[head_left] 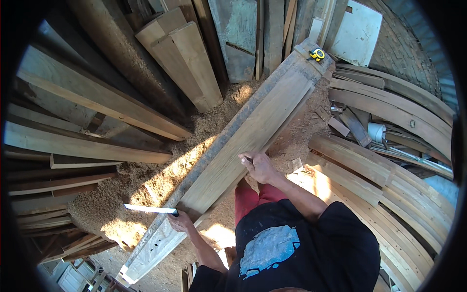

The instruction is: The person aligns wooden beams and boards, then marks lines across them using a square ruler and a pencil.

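Note:
A long planed wooden plank [238, 138] lies lengthwise on a narrow, worn workbench [158, 243]. At the plank's near end, my left hand [181, 222] is closed around the dark end of what looks like a try square [148, 209]. Its thin, pale metal blade sticks out leftward past the bench edge. My right hand [260, 168] is over the plank's right edge, around its middle, with fingers pinched on a short dark stick, possibly a pencil, mostly hidden by the fingers. A yellow-and-black tape measure [317, 54] sits on the bench's far end.
Wooden boards [189, 63] lean in rows at the left and back. Sawdust [146, 190] covers the floor left of the bench. Long stacked planks [369, 175] lie at the right, with a white cup-like container [376, 132] among scraps. A white panel [356, 34] stands at the back right.

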`<action>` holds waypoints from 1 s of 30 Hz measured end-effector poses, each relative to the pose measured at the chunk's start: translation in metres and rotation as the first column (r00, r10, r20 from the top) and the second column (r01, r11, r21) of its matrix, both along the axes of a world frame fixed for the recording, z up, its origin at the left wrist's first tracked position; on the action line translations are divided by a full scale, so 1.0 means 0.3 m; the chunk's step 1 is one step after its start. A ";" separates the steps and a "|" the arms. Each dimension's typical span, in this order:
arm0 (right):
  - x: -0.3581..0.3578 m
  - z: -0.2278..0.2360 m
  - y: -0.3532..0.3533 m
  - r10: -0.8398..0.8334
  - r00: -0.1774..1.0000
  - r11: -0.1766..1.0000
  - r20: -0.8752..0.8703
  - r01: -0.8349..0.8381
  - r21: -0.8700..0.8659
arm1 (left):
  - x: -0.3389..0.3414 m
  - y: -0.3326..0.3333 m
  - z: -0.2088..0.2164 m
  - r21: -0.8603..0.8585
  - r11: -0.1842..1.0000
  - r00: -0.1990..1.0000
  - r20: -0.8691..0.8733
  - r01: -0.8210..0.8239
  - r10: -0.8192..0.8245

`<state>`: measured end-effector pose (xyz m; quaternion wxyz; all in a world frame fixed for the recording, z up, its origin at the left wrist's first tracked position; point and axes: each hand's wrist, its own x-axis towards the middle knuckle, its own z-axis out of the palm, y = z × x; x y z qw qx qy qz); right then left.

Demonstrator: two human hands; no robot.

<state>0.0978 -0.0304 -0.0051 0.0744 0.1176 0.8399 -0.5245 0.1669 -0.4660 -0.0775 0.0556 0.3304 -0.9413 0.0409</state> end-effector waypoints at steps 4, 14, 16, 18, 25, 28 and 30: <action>-0.060 0.123 0.040 0.116 0.954 0.993 0.277 -0.120 -0.003 | -0.151 0.238 0.139 0.337 0.941 0.994 0.105 -0.033 -0.002; -0.053 0.121 0.082 -0.238 0.971 0.904 0.030 0.233 -0.358 | -0.382 1.098 0.303 0.640 0.122 0.450 -0.379 0.758 -0.808; -0.055 0.101 0.164 -0.351 0.936 0.892 0.013 0.339 -0.298 | -0.376 1.214 0.303 0.717 0.081 0.437 -0.328 0.692 -0.838; -0.050 0.073 0.290 -0.365 0.927 0.886 0.088 0.374 -0.273 | -0.378 1.328 0.289 0.746 0.065 0.435 -0.313 0.662 -0.844; 0.005 -0.079 0.682 -0.271 0.933 0.908 0.237 0.330 -0.259 | -0.352 1.625 0.178 0.815 0.149 0.431 -0.132 0.560 -0.893; 0.007 -0.086 0.849 -0.320 0.902 0.852 0.291 0.408 -0.329 | -0.380 1.746 0.170 0.764 0.120 0.348 -0.145 0.635 -0.926; 0.021 -0.123 0.943 -0.353 0.902 0.844 0.249 0.422 -0.331 | -0.419 1.820 0.174 0.670 0.159 0.345 -0.153 0.725 -0.926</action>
